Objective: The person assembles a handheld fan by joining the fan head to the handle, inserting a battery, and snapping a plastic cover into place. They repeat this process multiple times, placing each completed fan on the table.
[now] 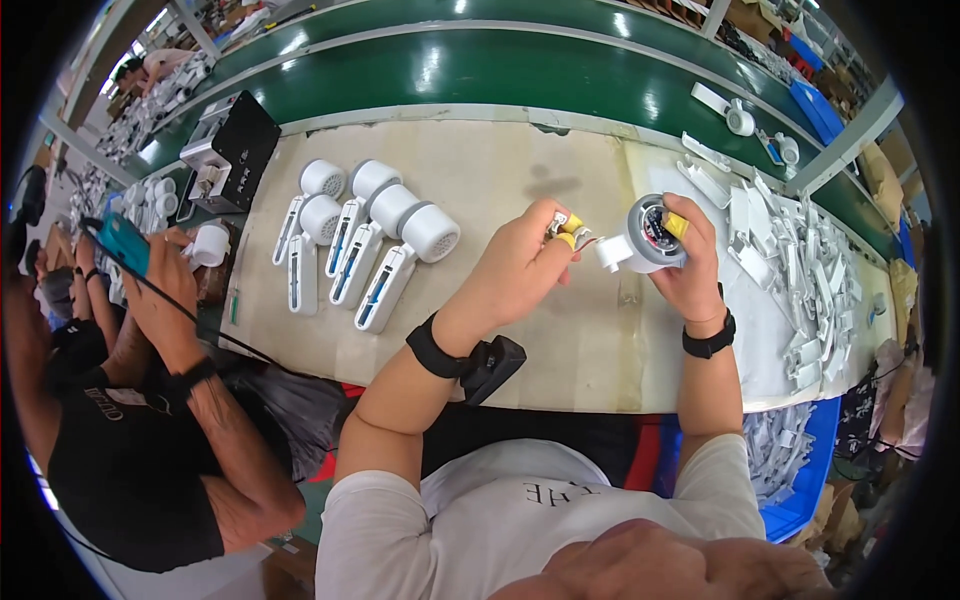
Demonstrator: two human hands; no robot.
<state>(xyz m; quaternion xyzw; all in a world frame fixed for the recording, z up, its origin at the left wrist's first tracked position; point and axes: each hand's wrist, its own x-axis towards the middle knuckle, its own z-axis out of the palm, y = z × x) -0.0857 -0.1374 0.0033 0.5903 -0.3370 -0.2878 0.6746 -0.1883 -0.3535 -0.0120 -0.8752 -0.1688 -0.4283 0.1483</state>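
Note:
My right hand (pixel 692 262) grips a round white housing (pixel 641 250) with a grey ring and a short neck; its open face shows dark inner parts. Facing it, my left hand (pixel 535 255) is closed in a pinch on thin wires (pixel 587 241) near the neck, their ends too small to make out. Yellow finger covers are on both hands. To the left of my hands, several assembled white devices (pixel 428 232) with round heads and slotted handles lie in rows on the pale table mat (pixel 500 170).
Many loose white plastic shells (pixel 800 270) are heaped at the right. A blue bin (pixel 805 505) of parts stands below them. A black-and-silver machine (pixel 232 155) is at the far left. Beyond the table runs a green conveyor (pixel 430 70). A co-worker's hand (pixel 165 290) is at the left.

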